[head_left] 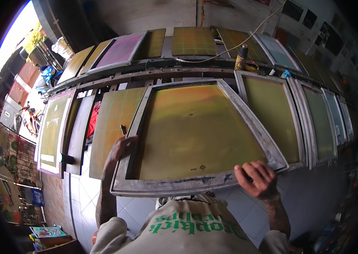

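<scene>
Both hands hold a large screen [196,135], a grey metal frame with yellow-green mesh, tilted up in front of the person. The left hand [119,150] has its grip clamped on the screen's left rail; the right hand [258,178] has its grip clamped on the near right corner. More screens [272,114] lean just right of it, a spray can [241,57] stands beyond it, and a pink screen [119,51] lies farther left.

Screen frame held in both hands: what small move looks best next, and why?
Probably lower the screen frame a little, keeping it level. The left hand grips its left rail and the right hand its near right corner, so it is carried in the air, with other frames close alongside.
</scene>
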{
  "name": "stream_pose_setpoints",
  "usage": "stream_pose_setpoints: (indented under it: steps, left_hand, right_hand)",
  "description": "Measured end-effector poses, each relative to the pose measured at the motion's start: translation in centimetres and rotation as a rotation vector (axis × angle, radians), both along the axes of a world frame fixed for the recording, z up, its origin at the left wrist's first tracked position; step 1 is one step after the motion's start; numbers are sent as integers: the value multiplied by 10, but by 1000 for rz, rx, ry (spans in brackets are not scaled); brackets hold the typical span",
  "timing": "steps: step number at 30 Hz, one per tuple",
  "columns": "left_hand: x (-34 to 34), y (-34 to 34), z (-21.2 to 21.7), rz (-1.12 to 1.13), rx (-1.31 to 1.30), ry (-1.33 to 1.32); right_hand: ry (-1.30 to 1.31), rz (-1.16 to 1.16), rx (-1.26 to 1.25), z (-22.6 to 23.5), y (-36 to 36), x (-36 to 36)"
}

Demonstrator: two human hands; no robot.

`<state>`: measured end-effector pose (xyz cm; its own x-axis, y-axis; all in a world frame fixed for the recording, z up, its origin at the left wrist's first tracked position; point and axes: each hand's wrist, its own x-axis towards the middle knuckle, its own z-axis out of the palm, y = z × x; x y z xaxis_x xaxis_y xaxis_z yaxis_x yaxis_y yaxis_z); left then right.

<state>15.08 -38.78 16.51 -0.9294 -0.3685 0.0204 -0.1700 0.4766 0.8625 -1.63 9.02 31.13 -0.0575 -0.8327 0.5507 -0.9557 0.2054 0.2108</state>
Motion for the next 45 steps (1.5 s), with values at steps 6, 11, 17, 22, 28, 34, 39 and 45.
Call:
stream_pose_setpoints:
  steps: [6, 11, 17, 22, 28, 34, 39, 45]
  left_hand:
    - [-20, -6, 97, -32, 1017, 322]
    - [-35, 27, 190, 60, 380, 255]
    - [-86, 26, 227, 10, 372, 327]
    - [-118, 16, 247, 199, 174, 282]
    - [-150, -10, 239, 209, 132, 296]
    - [-170, -21, 225, 183, 161, 350]
    - [-180, -27, 220, 193, 207, 360]
    - [-182, -28, 217, 170, 186, 431]
  right_hand:
    - [-114, 33, -36, 111, -15, -33]
    - [-135, -23, -37, 208, -35, -60]
    - [-487, -178, -50, 279, -61, -113]
    - [-473, -129, -66, 291, -87, -161]
    - [45, -170, -454, 264, -121, -218]
    - [179, -252, -547, 259, -139, -243]
    - [220, -229, -559, 258, -147, -260]
    - [238, -313, -607, 256, -155, -263]
